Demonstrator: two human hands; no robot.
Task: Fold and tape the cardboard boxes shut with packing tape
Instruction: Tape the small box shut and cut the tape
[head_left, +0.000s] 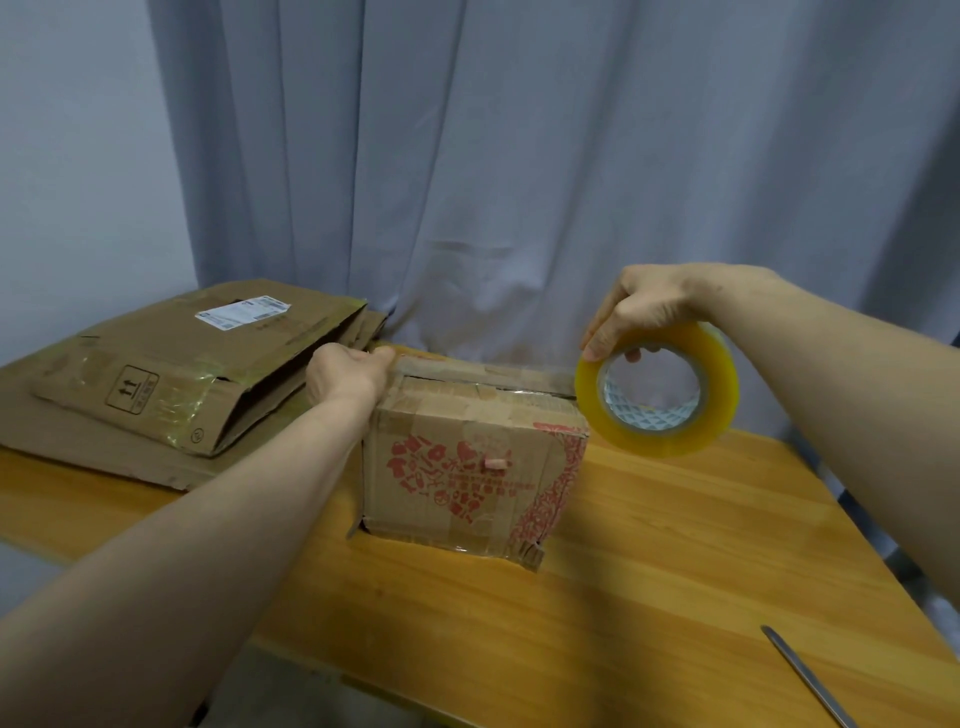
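Note:
A small cardboard box (467, 467) with a red heart print stands on the wooden table (649, 545), its top flaps folded down. My left hand (348, 374) grips the box's top left corner, thumb on the upper edge. My right hand (649, 306) holds a roll of yellowish clear packing tape (660, 389) upright just off the box's top right corner, fingers through its core. A clear strip of tape runs from the roll across the top of the box toward my left hand.
Flattened cardboard boxes (171, 384) lie stacked at the table's back left, one with a white shipping label. A thin metal blade (805, 675) lies near the front right edge. A grey curtain (519, 182) hangs right behind the table.

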